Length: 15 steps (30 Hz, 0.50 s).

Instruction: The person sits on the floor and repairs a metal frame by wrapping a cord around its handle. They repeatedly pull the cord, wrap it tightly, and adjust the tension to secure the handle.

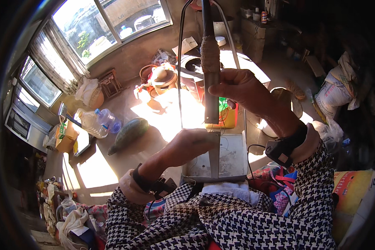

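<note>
An upright long tool (209,54), with a dark shaft, cord wrapping and a flat metal lower section, is held in my right hand (243,89), thumb on its flat part. Below its end, my left hand (187,146) is closed on a narrow tapering metal strip (213,162); its fingertips are partly hidden behind the strip. This strip stands over a shallow, dull metal tray (233,171) near my lap, where a folded pale cloth (227,191) lies. A tall thin metal hoop frame (180,66) rises from the tray around the tool.
A large green gourd or melon (131,133), plastic water jugs (106,121) and cardboard boxes (66,139) lie at the left. Beyond the tray are a cluttered table (258,75) and yellow container (226,121). Stuffed sacks (331,93) stand at the right. Windows (104,25) line the back and left.
</note>
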Each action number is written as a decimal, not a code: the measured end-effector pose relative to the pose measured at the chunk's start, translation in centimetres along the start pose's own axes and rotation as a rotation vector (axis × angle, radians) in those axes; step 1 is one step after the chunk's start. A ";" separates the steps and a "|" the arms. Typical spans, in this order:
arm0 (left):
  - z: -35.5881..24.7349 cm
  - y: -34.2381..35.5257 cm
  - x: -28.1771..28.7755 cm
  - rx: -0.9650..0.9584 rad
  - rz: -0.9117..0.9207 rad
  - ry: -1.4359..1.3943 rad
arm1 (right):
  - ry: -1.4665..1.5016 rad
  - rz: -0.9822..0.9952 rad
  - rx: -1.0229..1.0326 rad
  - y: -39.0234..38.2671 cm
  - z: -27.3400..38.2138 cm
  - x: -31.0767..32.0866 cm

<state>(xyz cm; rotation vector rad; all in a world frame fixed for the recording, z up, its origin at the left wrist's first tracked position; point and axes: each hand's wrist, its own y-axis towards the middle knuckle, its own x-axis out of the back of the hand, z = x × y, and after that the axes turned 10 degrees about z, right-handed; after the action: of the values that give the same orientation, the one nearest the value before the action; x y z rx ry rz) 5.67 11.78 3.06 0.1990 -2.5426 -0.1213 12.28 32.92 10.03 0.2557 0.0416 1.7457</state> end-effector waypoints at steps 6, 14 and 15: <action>1.1 -0.6 -2.5 0.018 -0.264 -0.028 | -0.163 0.026 0.042 -1.3 -0.1 -1.5; 2.4 1.9 -2.3 0.166 -0.254 -0.490 | -0.021 -0.004 -0.033 -2.2 -1.0 0.3; 2.7 2.1 -2.5 0.149 -0.264 -0.464 | -0.028 0.001 -0.013 -2.2 -1.4 0.4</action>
<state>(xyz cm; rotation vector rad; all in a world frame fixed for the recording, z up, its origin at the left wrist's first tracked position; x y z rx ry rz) 5.95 14.36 -0.22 0.6298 -2.9760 -0.0862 14.06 33.91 8.37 0.2705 0.0093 1.7430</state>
